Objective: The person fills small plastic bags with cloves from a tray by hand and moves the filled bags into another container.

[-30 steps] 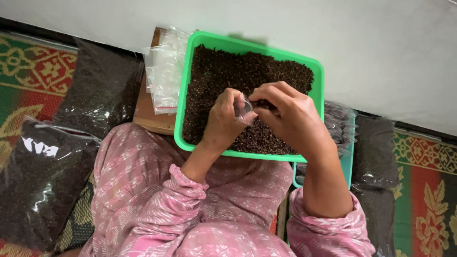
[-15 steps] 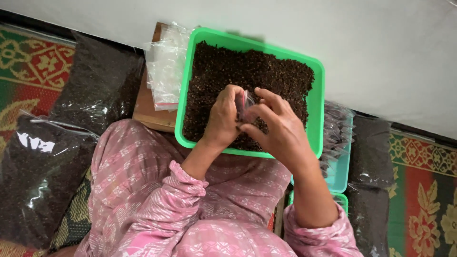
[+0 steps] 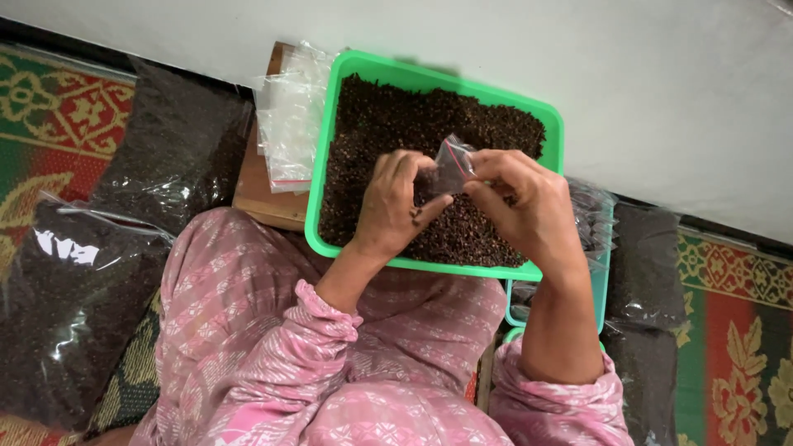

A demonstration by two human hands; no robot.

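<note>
Small clear bag (image 3: 452,165) pinched by both hands above green tray (image 3: 545,116).

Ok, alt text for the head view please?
Two hands, left hand and right hand, hold a small clear bag over a green tray of dark brown granules. Empty clear bags lie left of the tray.

seen from above, a person in pink patterned sleeves holds a small clear bag (image 3: 453,165) between the left hand (image 3: 395,206) and right hand (image 3: 524,206), over a green tray (image 3: 326,149) of dark dried spice. a stack of empty clear bags (image 3: 289,132) lies just left of the tray; large filled dark sacks (image 3: 74,297) rest on a patterned mat (image 3: 66,99).
</note>
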